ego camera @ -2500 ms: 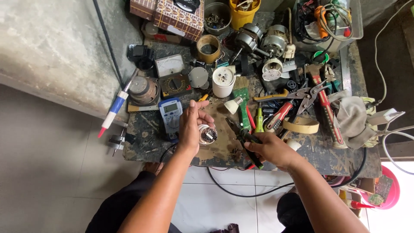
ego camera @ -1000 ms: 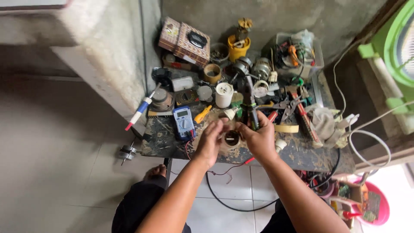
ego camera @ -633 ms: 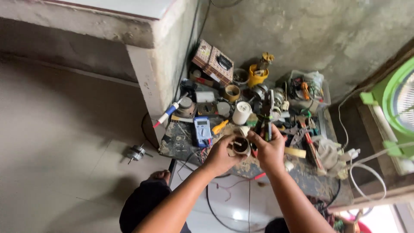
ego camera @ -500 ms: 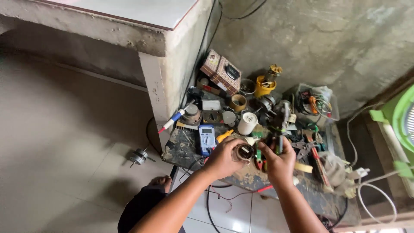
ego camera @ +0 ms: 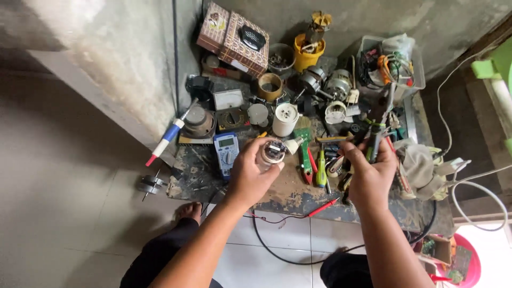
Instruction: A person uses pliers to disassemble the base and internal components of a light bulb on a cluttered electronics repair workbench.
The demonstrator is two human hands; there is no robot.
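Bare left hand [ego camera: 250,173] cupping round part [ego camera: 272,152]

a small round bulb base [ego camera: 272,152] with a clear body and dark, metallic innards faces up, raised above the tabletop [ego camera: 277,192]; slim dark-handled pliers [ego camera: 376,140] with green marks stand nearly upright, tip up

Soft daylight fills the scene, brightest at the lower right, where the floor tiles [ego camera: 277,240] wash out almost to white near the pink bucket [ego camera: 453,256]. The grey floor on the left lies dimmer. Shadows under the cluttered board [ego camera: 298,192] are faint and soft-edged. The wide lens bends the concrete wall [ego camera: 106,64] at the edges. Focus is fairly sharp, with slight softness on small parts.
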